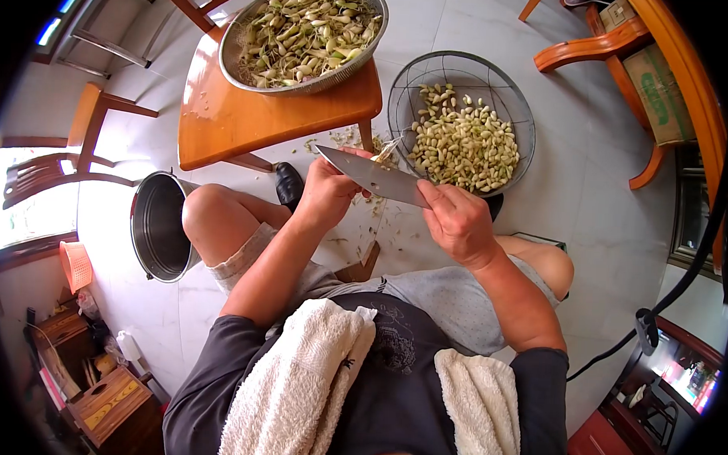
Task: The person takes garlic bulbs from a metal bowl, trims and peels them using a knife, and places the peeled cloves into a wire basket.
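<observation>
My right hand [460,223] is closed around the handle of a broad kitchen knife [378,178], its blade pointing left across my left hand [327,190]. The left fingers pinch a small onion-like bulb [385,154], whose pale roots stick out past the blade; the blade and fingers hide most of it. Ahead on the right, a round mesh basket [530,121] on the floor holds many trimmed pale bulbs [467,143]. A metal colander [227,50] is heaped with untrimmed bulbs [311,33] that still have stems and roots.
The colander stands on a wooden chair [199,117] ahead left. A metal bucket [143,228] is beside my left knee. Trimmings [351,139] litter the tiled floor between chair and basket. Wooden furniture [594,53] with a cardboard box [657,93] is at right; a black cable [683,279] hangs there.
</observation>
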`<state>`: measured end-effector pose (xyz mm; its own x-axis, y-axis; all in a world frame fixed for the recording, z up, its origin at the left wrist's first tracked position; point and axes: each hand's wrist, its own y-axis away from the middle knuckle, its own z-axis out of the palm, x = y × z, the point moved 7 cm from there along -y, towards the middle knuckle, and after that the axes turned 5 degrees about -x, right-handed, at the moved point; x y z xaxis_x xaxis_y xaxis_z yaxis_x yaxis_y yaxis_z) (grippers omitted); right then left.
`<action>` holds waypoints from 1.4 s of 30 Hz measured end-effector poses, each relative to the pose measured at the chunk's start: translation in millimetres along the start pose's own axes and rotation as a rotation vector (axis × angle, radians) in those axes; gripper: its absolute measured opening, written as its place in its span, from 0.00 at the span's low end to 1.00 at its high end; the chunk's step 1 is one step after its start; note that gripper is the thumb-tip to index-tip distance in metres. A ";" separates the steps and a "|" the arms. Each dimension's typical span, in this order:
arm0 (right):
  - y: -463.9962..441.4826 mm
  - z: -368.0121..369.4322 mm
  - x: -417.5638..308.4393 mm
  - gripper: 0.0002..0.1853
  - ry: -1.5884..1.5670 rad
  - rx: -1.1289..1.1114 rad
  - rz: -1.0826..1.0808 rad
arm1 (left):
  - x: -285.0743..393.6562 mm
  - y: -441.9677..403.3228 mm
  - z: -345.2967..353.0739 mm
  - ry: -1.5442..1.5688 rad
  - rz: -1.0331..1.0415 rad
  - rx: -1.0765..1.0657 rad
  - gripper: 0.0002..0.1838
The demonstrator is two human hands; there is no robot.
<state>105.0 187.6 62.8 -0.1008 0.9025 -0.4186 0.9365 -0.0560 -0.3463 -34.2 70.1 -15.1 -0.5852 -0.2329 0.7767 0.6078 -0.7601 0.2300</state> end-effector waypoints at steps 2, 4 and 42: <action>-0.2 0.1 -0.5 0.23 -0.001 -0.004 0.001 | -1.8 -0.4 -1.1 0.042 -0.002 -0.012 0.12; 0.1 0.9 -0.9 0.24 0.012 -0.008 -0.001 | -4.8 -0.2 -2.4 0.071 -0.012 -0.014 0.13; 6.6 30.7 36.9 0.07 -0.444 -0.097 0.404 | 9.4 9.2 -27.7 0.172 -0.012 0.027 0.03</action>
<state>97.1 207.5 19.3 0.1574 0.5525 -0.8185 0.9541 -0.2989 -0.0183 -49.0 44.1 -21.9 -0.6745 -0.3256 0.6626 0.6127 -0.7476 0.2563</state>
